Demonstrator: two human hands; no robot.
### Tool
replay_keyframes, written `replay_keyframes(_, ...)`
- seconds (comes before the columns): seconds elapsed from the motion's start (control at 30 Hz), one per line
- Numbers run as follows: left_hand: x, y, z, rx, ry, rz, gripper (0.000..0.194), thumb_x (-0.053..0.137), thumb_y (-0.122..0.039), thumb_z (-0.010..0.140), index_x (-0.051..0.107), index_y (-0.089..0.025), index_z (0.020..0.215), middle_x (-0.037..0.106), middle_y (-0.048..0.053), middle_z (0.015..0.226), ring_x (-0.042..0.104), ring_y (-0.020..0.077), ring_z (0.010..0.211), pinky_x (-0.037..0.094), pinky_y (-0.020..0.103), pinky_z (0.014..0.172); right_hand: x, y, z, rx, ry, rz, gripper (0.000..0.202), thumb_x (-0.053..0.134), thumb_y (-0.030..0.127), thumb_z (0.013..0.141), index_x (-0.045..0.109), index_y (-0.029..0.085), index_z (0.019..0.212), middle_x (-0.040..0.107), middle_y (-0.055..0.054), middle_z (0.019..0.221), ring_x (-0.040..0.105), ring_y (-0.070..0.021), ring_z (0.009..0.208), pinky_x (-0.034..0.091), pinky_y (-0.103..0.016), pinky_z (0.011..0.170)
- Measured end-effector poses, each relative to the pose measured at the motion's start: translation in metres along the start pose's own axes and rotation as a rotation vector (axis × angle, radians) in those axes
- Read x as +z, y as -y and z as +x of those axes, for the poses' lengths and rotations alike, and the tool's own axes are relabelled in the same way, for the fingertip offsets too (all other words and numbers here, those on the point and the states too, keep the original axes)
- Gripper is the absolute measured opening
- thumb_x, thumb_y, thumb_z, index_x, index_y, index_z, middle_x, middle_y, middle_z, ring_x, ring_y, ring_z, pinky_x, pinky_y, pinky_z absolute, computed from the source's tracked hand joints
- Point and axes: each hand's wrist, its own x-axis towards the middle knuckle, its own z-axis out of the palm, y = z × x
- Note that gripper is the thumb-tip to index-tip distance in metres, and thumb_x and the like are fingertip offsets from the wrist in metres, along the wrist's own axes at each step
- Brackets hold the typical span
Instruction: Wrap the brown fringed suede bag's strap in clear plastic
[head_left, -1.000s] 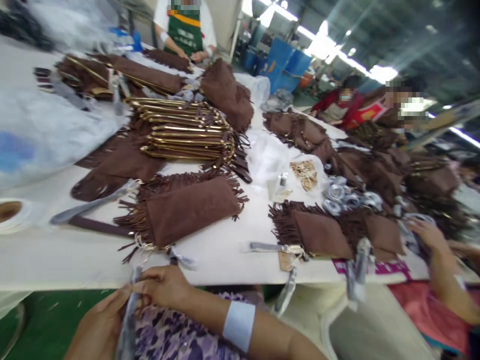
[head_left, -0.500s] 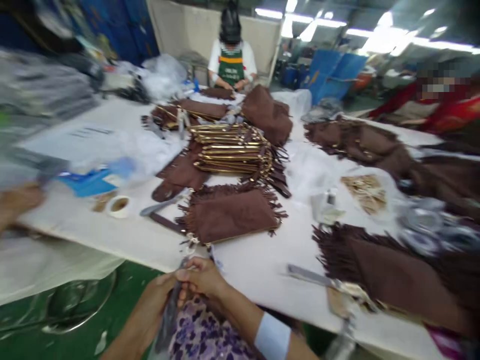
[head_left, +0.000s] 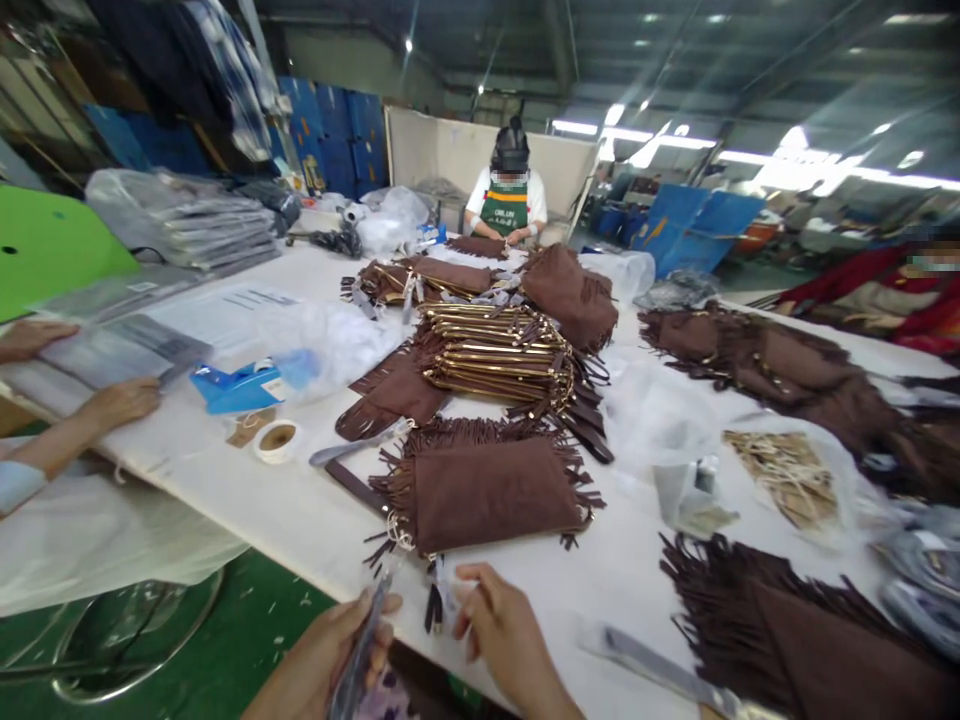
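Observation:
My left hand (head_left: 341,640) is closed around a narrow grey plastic-wrapped strip (head_left: 358,655), held upright at the table's front edge. To its right, my right hand (head_left: 501,625) is apart from the strip, its fingers loosely bent and spread. Beside those fingertips lies a short dark strap end (head_left: 433,605) with a metal tip and some clear plastic. Just beyond both hands is a brown fringed bag (head_left: 487,490), lying flat with white string at its left corner. Another wrapped strip (head_left: 360,442) lies at the bag's upper left.
Brown bags with gold zips (head_left: 495,350) are stacked behind. A tape roll (head_left: 276,440) and blue tape dispenser (head_left: 238,388) lie left. Another person's hand (head_left: 124,400) holds plastic there. Another fringed bag (head_left: 840,640) and tag bag (head_left: 784,475) are right. A co-worker (head_left: 508,195) sits opposite.
My hands, together on the grey strip before, have separated; the right one has moved right, off the strip. The view has tilted up, showing more of the hall and the person's hands at left.

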Motion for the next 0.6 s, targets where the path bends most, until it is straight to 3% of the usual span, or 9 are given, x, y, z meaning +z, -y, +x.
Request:
replay_keyframes(0.13, 0.009, -0.013, 0.014, 0.007, 0.026, 0.008, 0.047, 0.068, -0.046, 0.079, 0.058, -0.011, 0.109, 0.068, 0.010, 0.080, 0.064, 0.0163, 0.065, 0.053, 0.025, 0.060, -0.041, 0.002, 0.017, 0.149, -0.388, 0.296, 0.046, 0.067, 0.053, 0.073, 0.055, 0.017, 0.098, 0.067, -0.003, 0.081, 0.065, -0.0166, 0.068, 0.053, -0.025, 0.053)
replay_keyframes(0.2, 0.014, -0.019, 0.021, 0.052, 0.035, 0.067, 0.045, 0.069, -0.045, 0.078, 0.060, -0.011, 0.106, 0.069, 0.011, 0.084, 0.065, 0.0161, 0.069, 0.053, 0.024, 0.063, -0.044, 0.005, 0.026, 0.255, -0.470, 0.515, 0.052, 0.078, 0.050, 0.063, 0.055, 0.018, 0.096, 0.067, -0.002, 0.085, 0.066, -0.0173, 0.075, 0.056, -0.025, 0.056)
replay_keyframes(0.27, 0.017, -0.021, 0.028, 0.094, 0.047, 0.156, 0.040, 0.072, -0.045, 0.075, 0.062, -0.012, 0.095, 0.070, 0.010, 0.083, 0.064, 0.0152, 0.068, 0.051, 0.023, 0.062, -0.041, 0.007, 0.035, 0.319, -0.523, 0.698, 0.049, 0.083, 0.045, 0.059, 0.056, 0.018, 0.090, 0.066, 0.000, 0.079, 0.065, -0.0131, 0.067, 0.052, -0.019, 0.049)
replay_keyframes(0.37, 0.014, -0.017, 0.036, 0.169, 0.138, 0.257, 0.035, 0.078, -0.044, 0.069, 0.063, -0.013, 0.077, 0.069, 0.006, 0.073, 0.062, 0.0135, 0.061, 0.048, 0.020, 0.056, -0.039, 0.008, 0.046, 0.335, -0.556, 0.842, 0.040, 0.084, 0.037, 0.060, 0.056, 0.016, 0.079, 0.064, 0.002, 0.065, 0.054, -0.0059, 0.047, 0.043, -0.013, 0.038)
replay_keyframes(0.47, 0.010, -0.007, 0.037, 0.173, 0.236, 0.230, 0.041, 0.087, -0.043, 0.056, 0.063, -0.012, 0.068, 0.066, 0.005, 0.061, 0.059, 0.0130, 0.052, 0.046, 0.020, 0.048, -0.046, 0.007, 0.046, 0.283, -0.508, 0.923, 0.035, 0.084, 0.026, 0.059, 0.054, 0.016, 0.072, 0.058, 0.005, 0.056, 0.046, -0.0028, 0.041, 0.039, -0.011, 0.036)
replay_keyframes(0.6, 0.017, 0.005, 0.029, 0.090, 0.107, 0.017, 0.053, 0.090, -0.044, 0.049, 0.065, -0.015, 0.085, 0.069, 0.006, 0.071, 0.066, 0.0217, 0.061, 0.057, 0.033, 0.057, -0.055, 0.000, 0.021, 0.250, -0.364, 0.970, 0.037, 0.085, 0.020, 0.052, 0.051, 0.016, 0.065, 0.057, 0.006, 0.058, 0.045, -0.0026, 0.042, 0.037, -0.013, 0.037)
